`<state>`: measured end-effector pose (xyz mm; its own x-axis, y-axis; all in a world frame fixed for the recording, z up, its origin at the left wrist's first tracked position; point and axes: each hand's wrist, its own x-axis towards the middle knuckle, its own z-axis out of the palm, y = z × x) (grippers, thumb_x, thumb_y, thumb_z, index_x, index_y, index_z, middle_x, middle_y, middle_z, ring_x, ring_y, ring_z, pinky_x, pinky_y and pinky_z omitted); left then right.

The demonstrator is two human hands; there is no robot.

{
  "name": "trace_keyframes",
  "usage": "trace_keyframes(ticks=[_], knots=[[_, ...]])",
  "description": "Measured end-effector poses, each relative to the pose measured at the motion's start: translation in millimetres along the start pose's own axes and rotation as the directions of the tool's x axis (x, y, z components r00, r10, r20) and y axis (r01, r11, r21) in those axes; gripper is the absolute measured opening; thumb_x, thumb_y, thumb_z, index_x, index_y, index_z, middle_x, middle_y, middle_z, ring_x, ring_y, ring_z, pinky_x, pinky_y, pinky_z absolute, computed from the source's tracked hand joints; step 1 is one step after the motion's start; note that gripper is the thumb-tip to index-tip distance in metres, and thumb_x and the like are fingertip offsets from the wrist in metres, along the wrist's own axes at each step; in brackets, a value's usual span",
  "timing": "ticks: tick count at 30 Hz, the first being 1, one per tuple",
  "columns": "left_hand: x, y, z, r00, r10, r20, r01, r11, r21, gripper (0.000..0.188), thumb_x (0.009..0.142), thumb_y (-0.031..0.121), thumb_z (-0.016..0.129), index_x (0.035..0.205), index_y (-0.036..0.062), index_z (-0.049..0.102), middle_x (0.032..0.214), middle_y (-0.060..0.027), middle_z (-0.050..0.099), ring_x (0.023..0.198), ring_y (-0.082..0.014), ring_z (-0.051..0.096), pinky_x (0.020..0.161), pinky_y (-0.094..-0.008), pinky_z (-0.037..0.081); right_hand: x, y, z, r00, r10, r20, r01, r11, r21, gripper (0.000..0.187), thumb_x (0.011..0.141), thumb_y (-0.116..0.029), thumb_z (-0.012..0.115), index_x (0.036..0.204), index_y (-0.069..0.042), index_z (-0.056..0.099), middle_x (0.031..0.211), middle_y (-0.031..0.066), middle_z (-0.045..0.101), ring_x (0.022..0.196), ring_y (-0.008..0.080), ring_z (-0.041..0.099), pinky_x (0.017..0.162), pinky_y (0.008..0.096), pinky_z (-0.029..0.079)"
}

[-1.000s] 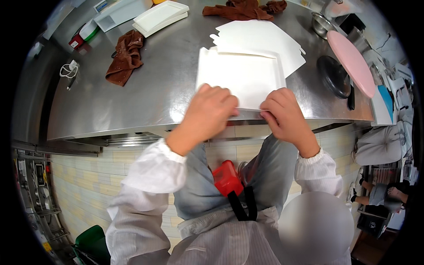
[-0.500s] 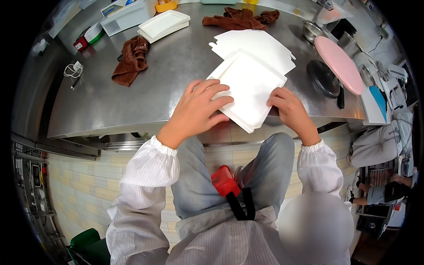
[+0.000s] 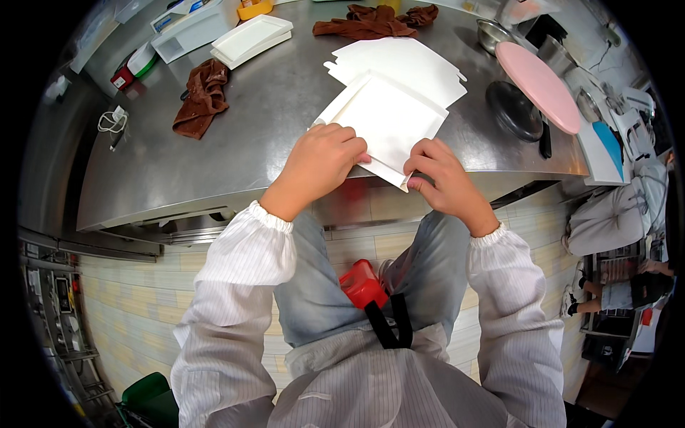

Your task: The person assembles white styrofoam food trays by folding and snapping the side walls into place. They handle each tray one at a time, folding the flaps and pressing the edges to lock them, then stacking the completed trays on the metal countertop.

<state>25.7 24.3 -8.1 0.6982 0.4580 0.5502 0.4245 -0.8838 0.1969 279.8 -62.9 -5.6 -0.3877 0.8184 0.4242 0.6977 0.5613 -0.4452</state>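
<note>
A white cardboard tray (image 3: 389, 118) with partly raised sides lies at the front edge of the steel table, its near corner jutting past it. My left hand (image 3: 321, 160) is closed on the tray's left near side, fingers curled over the raised wall. At the near right corner my right hand (image 3: 444, 175) pinches the folded edge between thumb and fingers. Just beyond, flat white cardboard blanks (image 3: 403, 68) lie partly under the tray. Two finished-looking white trays (image 3: 251, 41) are stacked farther left.
Brown cloths (image 3: 203, 100) (image 3: 364, 23) lie on the steel table (image 3: 267, 114). To the right are a black pan (image 3: 514, 110), a pink round board (image 3: 539, 85) and a metal bowl (image 3: 492, 36). A white bin (image 3: 189, 32) and a white cable (image 3: 113, 121) are at left.
The tray's near corner has shifted slightly up and left. My left hand has gone from spread fingers on the tray to gripping its side; my right hand has moved down to the near corner.
</note>
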Motion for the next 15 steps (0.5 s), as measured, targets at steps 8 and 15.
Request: trace_keyframes(ticks=[8, 15], knots=[[-12, 0, -4, 0.999, 0.036, -0.031, -0.039, 0.996, -0.081, 0.011, 0.084, 0.016, 0.073, 0.092, 0.0099, 0.067, 0.096, -0.0020, 0.068, 0.096, -0.0239, 0.063, 0.089, -0.0380, 0.046, -4, 3, 6, 0.999, -0.017, -0.031, 0.017, 1.000, -0.012, 0.018, 0.077, -0.017, 0.080, 0.088, -0.010, 0.068, 0.094, 0.0024, 0.057, 0.091, 0.0260, 0.053, 0.084, 0.0392, 0.044], [-24, 2, -2, 0.997, 0.065, -0.035, -0.067, 0.996, -0.057, 0.020, 0.078, 0.008, 0.075, 0.096, 0.0088, 0.065, 0.107, -0.0023, 0.071, 0.106, -0.0256, 0.065, 0.091, -0.0393, 0.047, -4, 5, 13, 0.992, -0.015, -0.126, 0.014, 1.000, -0.006, 0.020, 0.080, -0.024, 0.081, 0.086, -0.010, 0.068, 0.095, 0.0030, 0.057, 0.090, 0.0255, 0.053, 0.085, 0.0382, 0.044]])
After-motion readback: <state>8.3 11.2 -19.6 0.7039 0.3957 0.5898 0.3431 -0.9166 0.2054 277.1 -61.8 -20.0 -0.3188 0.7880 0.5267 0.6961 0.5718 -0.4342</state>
